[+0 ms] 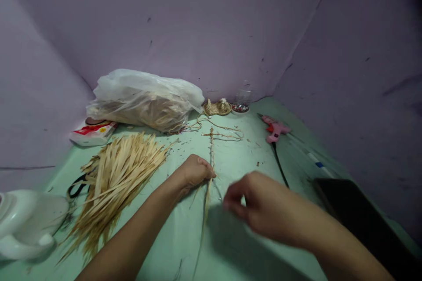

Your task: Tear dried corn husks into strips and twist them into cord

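My left hand rests on the green table, its fingers pinched shut on a thin braided straw cord that runs away from me towards the wall. Loose unbraided straw strands trail from the pinch back towards me. My right hand hovers just right of those strands, blurred by motion, fingers curled with thumb and forefinger close together; nothing shows clearly between them. A large pile of flat straw strips lies to the left of my left forearm.
A clear plastic bag of straw sits at the back. Beside it are a coiled straw piece and a jar of beads. A pink glue gun, black scissors, a white object, a dark phone.
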### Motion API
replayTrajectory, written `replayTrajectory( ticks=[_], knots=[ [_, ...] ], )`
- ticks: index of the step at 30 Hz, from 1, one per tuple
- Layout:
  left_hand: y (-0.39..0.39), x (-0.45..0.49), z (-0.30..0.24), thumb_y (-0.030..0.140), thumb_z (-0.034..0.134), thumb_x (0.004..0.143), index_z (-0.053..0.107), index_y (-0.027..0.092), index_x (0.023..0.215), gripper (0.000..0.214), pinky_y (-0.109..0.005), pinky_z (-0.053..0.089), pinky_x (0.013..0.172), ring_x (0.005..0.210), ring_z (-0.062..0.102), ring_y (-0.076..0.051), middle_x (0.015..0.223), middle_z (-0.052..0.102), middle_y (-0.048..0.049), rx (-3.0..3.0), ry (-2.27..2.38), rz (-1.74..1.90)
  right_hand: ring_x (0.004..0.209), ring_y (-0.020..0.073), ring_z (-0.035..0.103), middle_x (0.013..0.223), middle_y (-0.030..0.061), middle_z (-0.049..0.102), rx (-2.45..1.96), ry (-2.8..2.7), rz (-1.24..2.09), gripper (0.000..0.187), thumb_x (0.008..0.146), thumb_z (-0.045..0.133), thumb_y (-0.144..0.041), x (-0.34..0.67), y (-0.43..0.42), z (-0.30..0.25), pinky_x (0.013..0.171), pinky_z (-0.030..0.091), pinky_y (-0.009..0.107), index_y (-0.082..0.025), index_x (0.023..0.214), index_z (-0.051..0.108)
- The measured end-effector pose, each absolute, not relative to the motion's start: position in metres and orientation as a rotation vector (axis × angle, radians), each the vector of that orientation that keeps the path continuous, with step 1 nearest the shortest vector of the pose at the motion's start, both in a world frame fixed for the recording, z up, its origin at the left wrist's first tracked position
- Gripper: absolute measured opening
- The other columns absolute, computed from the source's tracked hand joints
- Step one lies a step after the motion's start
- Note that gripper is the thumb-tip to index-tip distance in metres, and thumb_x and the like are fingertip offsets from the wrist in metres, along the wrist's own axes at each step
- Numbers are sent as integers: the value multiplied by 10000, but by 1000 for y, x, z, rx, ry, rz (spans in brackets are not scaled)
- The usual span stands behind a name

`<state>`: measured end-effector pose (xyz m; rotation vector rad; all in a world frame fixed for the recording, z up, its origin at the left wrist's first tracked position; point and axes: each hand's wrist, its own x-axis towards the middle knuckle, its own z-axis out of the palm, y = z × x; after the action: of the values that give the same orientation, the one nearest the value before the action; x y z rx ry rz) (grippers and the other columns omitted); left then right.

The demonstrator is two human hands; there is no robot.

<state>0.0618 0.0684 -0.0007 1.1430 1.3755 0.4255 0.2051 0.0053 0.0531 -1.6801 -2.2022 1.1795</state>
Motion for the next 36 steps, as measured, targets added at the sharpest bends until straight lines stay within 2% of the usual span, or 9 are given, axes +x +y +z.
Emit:
replayTrajectory(
  ticks=[4,6,8,10,12,18,23,30,36],
  knots=[
    [69,60,-1,97,557,540,543,126,478,70,-200,134,374,337,228,-39,320,356,63,1157,1345,416,388,98,506,516,-12,560,-1725,-1261,1478,220,765,482,-179,207,39,33,387,408,210,-116,942,598],
    [69,60,-2,92,539,532,541,128,478,65,-200,125,375,339,217,-37,321,339,68,1154,1332,416,390,99,522,511,-20,550,-1652,-1084,1639,178,738,503,-116,199,48,16,399,445,215,-102,897,581],
    [70,60,-4,88,519,521,533,130,474,65,-201,121,377,340,211,-36,321,331,70,1154,1325,421,395,92,529,480,-21,532,-1588,-1071,1727,83,717,508,-82,192,50,1,413,461,206,-102,746,583],
    [71,60,-6,87,501,511,526,133,471,65,-200,122,380,340,209,-36,321,325,72,1160,1322,423,387,82,522,454,-14,525,-1568,-1101,1744,125,716,495,-78,189,49,-9,417,463,196,-109,611,557],
    [71,60,-7,92,492,505,522,134,471,61,-201,130,382,341,215,-39,322,328,71,1177,1320,415,373,77,511,438,-16,524,-1580,-1090,1731,152,708,495,-82,189,48,-15,412,461,195,-119,566,537],
    [72,57,-11,129,497,515,532,136,475,54,-214,176,398,369,251,-54,355,358,57,1345,1384,377,318,74,462,369,-38,498,-1548,-1105,1703,94,636,513,-84,194,52,-19,354,410,184,-138,560,523],
    [70,53,-1,195,502,583,569,144,482,132,-235,266,437,408,360,-93,406,437,16,1696,1476,198,303,71,444,341,-59,460,-1549,-1100,1712,84,610,501,-99,194,54,-21,318,364,165,-159,552,490],
    [43,66,34,249,502,665,656,182,606,178,-273,356,532,563,532,-177,550,570,-54,2086,1651,-75,279,31,403,452,-43,539,-1510,-1162,1685,57,615,470,-120,193,50,-14,263,217,142,-146,576,501],
    [20,82,32,167,485,660,690,189,770,234,-331,432,637,724,614,-251,711,649,-112,2242,1586,-132,259,36,323,323,-90,385,-1518,-1123,1698,39,616,489,-132,193,50,-19,284,168,158,-160,590,492]
  ],
)
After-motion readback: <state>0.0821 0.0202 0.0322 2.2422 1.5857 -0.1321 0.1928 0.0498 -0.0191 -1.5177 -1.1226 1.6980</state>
